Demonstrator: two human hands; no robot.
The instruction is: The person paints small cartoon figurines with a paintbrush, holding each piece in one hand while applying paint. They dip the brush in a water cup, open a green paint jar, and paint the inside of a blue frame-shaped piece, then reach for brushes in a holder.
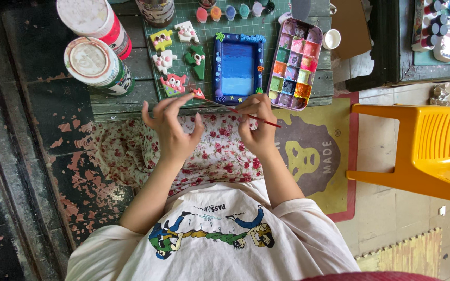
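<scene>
The right hand is curled nearly closed, its fingertips pinching a thin red-handled paintbrush that slants leftward across the near edge of the table, its tip meeting a small red painted clay piece. The left hand is mostly open, fingers spread and loosely bent, with only the fingertips pinching that small red piece at the near edge of the green gridded cutting mat. Just beyond the hands stands a blue clay picture frame with a striped blue centre, and to its right a rectangular paint palette with many coloured wells. Left of the frame lie several painted clay puzzle-shaped figures. Two white paint tubs sit at the far left. A yellow plastic chair stands well apart on the right.
</scene>
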